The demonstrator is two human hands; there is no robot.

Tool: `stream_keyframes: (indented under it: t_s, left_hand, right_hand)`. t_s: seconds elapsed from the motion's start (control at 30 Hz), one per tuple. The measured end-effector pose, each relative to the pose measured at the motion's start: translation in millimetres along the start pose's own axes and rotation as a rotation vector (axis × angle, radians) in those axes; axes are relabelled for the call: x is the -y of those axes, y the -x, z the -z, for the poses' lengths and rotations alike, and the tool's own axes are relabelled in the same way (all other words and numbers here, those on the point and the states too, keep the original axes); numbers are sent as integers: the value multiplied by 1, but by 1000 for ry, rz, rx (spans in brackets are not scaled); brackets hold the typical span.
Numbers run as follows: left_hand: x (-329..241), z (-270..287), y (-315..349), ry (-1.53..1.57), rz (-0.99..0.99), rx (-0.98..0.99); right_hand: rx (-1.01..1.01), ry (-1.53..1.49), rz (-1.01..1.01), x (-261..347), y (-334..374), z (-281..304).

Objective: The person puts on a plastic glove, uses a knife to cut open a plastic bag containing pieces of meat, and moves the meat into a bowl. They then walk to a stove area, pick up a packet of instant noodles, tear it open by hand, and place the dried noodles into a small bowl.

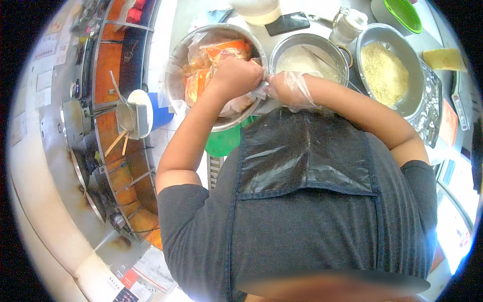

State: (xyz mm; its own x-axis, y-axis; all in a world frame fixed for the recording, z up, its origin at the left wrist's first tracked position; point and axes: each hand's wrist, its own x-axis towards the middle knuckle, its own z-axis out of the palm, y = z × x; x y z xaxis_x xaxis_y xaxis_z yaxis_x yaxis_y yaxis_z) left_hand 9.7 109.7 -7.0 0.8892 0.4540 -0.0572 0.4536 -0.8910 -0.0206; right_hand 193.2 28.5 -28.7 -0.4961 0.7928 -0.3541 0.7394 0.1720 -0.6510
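Note:
My left hand [235,76] is bare and closed, above the right side of a large steel bowl [173,60]. Inside the bowl, a clear plastic bag [196,43] lies around orange-red coated pieces [198,83] that look like marinated meat. My right hand [288,88] wears a thin clear plastic glove [302,88], bunched at the wrist. Both hands meet at the bowl's right rim with fingers closed together. A bit of thin clear plastic [265,76] shows between them; whether it belongs to a glove or the bag, I cannot tell.
Right of the hands stands a pot of pale liquid [304,59] with a utensil in it. Farther right is a steel basin [363,50] of yellowish crumbs [385,75]. A phone [288,23], a white-lidded jar [349,25] and a green basket [402,15] sit behind; a blue bucket [160,113] stands left.

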Motion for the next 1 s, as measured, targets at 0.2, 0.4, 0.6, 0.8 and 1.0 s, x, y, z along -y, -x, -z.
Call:
stream_keyframes:
  t_s: [0.2,0.4,0.6,0.8,1.0]
  left_hand:
    - [31,-1,10,19,132,-181]
    - [18,1,0,136,180,-272]
    - [32,6,5,94,259,-354]
    - [28,-2,-8,-15,151,-392]
    - [48,-2,0,-43,239,-513]
  right_hand:
    - [7,-40,-43,-6,10,8]
    - [-73,36,52,2,-6,-8]
    - [-71,-29,-2,8,5,-3]
    - [35,192,125,10,-22,-5]
    - [10,2,-18,22,3,4]
